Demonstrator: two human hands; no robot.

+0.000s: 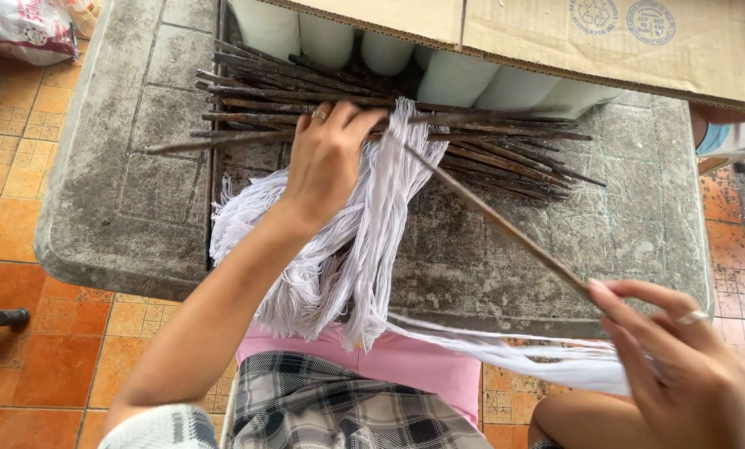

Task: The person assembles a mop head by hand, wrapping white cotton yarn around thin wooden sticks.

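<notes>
Grey stone table (pixel 638 208), worn and stained, scored with a grid of square lines, rounded at the corners. A heap of dark thin sticks (pixel 347 108) lying flat across its far half, mostly side by side, tips fanned toward the right. A bundle of white string (pixel 364 241) draped over the sticks and down across the near edge. White cylinders (pixel 464 79) standing in a row at the far edge, partly under a cardboard sheet (pixel 605 41). Orange tiled floor (pixel 23 333) beneath and around.
</notes>
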